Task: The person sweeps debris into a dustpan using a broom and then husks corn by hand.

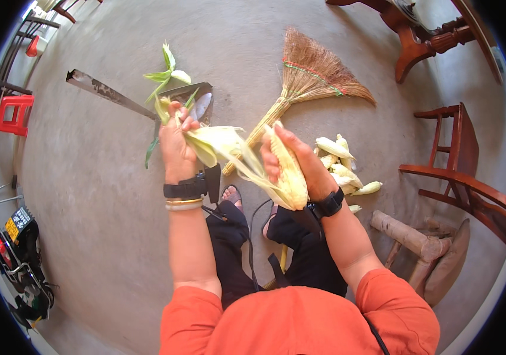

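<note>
My right hand (300,157) is wrapped round a pale yellow ear of corn (290,171), its kernels partly bare. From the ear's lower end a pale green husk (220,144) stretches leftward, still attached. My left hand (177,139) is closed on the far end of that husk, which is pulled out between both hands. Beneath the left hand lies a metal dustpan (205,94), partly hidden by it. Green husk leaves (170,74) rest on the floor at the dustpan's far edge. To the right of my right hand is a pile of corn ears (341,157).
A straw broom (321,68) lies ahead, its handle passing below the husk. The dustpan's long handle (111,92) points left. Wooden chair (457,151) and rough wooden stool (410,234) stand right, a carved table leg (413,41) far right. A red stool (15,115) and motorbike (22,260) are left.
</note>
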{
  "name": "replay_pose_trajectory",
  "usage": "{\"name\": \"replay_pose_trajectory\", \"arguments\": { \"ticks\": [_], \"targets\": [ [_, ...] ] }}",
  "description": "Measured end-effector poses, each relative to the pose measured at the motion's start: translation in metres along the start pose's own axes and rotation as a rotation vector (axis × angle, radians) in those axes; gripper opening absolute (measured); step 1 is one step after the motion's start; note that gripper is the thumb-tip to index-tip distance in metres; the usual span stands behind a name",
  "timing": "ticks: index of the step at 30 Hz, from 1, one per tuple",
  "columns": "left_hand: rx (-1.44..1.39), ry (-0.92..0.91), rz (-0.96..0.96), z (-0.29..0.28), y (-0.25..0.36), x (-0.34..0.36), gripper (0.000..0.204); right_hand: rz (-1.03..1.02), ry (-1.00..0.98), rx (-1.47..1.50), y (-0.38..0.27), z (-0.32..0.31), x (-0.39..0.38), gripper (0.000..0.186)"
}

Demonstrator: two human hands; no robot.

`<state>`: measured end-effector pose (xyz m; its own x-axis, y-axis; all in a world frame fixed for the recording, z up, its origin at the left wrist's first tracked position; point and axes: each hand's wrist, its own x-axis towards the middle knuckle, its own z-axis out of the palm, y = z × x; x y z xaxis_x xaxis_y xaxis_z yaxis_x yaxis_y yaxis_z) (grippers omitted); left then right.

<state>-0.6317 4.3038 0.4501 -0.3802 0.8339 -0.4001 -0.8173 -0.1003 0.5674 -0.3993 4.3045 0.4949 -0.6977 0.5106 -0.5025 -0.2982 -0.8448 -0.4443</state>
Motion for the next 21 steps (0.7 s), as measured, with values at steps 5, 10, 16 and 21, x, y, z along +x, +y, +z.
{"name": "replay_pose_trajectory", "arguments": {
  "ticks": [5,10,16,21],
  "targets": [
    [0.403,0.144,-0.077,0.017,-0.007,-0.010,0.011,-0.319,0.221,0.107,-0.012,-0.032,0.026,0.035],
    [0.523,-0.036,-0.168,0.023,-0.031,-0.019,0.022,-0.395,0.017,0.395,-0.028,-0.050,0.023,0.034],
    [0.871,-0.373,-0.303,0.056,-0.062,-0.047,0.038,-0.423,-0.008,0.222,-0.024,-0.034,0.018,0.035],
    [0.511,-0.485,-0.254,0.057,-0.077,-0.050,0.024,-0.382,-0.016,0.203,-0.019,-0.031,0.022,0.035]
  ]
}}
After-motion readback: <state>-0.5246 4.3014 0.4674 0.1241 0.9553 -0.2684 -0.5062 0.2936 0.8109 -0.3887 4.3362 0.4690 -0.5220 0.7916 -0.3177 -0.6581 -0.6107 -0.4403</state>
